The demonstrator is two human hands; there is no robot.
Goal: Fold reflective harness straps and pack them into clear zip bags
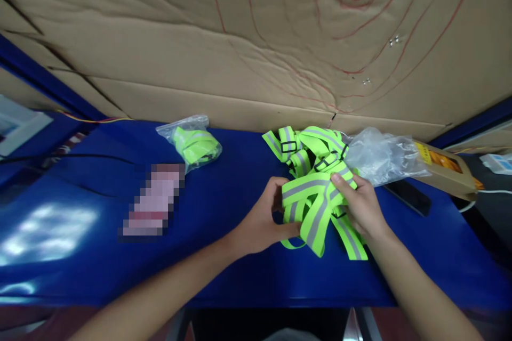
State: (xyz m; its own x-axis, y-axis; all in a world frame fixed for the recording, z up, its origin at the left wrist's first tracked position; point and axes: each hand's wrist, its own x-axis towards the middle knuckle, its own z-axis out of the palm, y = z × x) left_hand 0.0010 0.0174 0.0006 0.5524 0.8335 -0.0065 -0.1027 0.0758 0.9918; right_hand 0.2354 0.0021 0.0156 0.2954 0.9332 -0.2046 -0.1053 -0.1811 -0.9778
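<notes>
The right hand (364, 209) clamps neon-yellow, grey-striped fabric straps (319, 218) at their three o'clock, the left hand (260, 222) curled at nine, grip unclear.

On the blue table (236, 186), a crumpled clear plastic bag (374, 154) lies at two o'clock from long neon-green fabric straps (308, 186).

Neon yellow-green straps (318, 221) with grey center stripes and black buckles (288, 147), loosely looped, tangled, bunched over a blue surface (240, 170).
</notes>
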